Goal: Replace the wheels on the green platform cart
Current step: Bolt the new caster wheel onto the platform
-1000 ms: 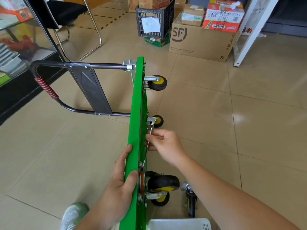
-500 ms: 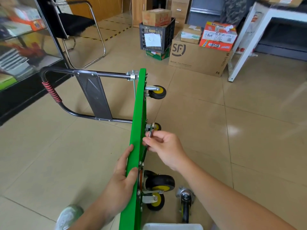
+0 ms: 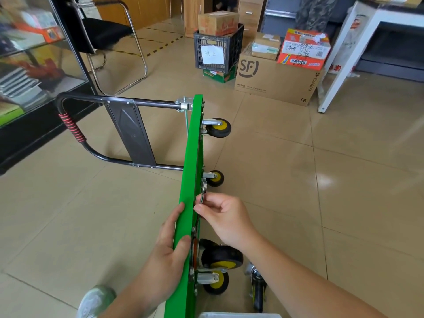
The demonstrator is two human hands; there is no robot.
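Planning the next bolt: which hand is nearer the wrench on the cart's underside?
Right. The right hand pinches the wrench at its lower end; the left hand grips the green platform by its edge nearby, not touching the wrench.

Bright, even daylight fills the room; shadows are soft. A white glare patch sits on the glossy beige floor tiles point(image 3: 324, 180) at right. The centre is crisp — the left hand point(image 3: 165, 253) gripping the upright green platform cart point(image 3: 191, 157) and the right hand point(image 3: 227, 216) pinching a small silver wrench point(image 3: 203, 191). The glass display cabinet point(image 3: 27, 53) at left is smeared with blur and reflections — wide-angle bending tilts the white table leg point(image 3: 338, 72).
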